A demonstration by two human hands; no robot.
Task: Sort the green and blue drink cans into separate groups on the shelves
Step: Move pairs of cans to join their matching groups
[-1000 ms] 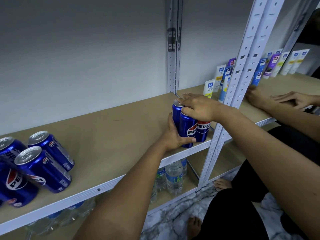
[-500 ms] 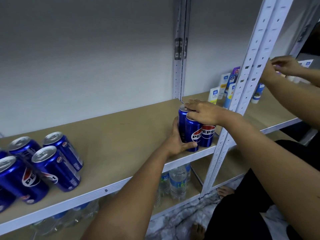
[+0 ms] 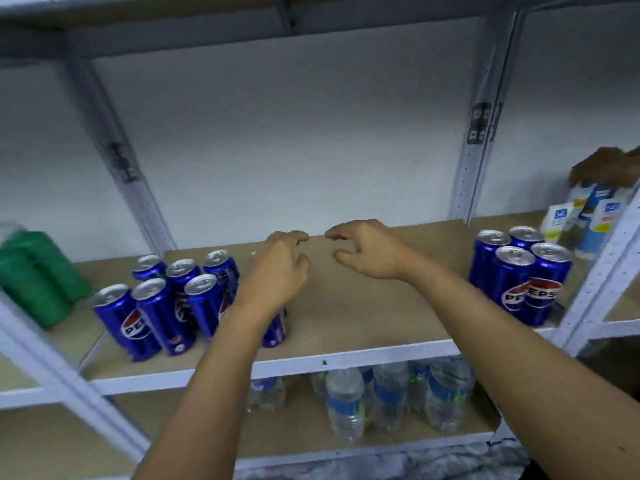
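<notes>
Holding blue cans (image 3: 519,275): shelf (image 3: 363,327)

Four blue cans (image 3: 519,275) stand upright, tightly clustered, at the right end of the shelf (image 3: 363,327) near its front edge, logos facing forward. A larger group of blue cans (image 3: 166,299) stands at the left end. Blurred green cans (image 3: 38,271) sit beyond, on the neighbouring shelf to the left.

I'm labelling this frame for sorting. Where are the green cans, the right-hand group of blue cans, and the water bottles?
green cans (image 3: 36,271): head view, on the side of the blurred green stack.
right-hand blue cans (image 3: 515,255): head view, on a front can's silver lid.
water bottles (image 3: 344,407): head view, on one bottle's blue label.
</notes>
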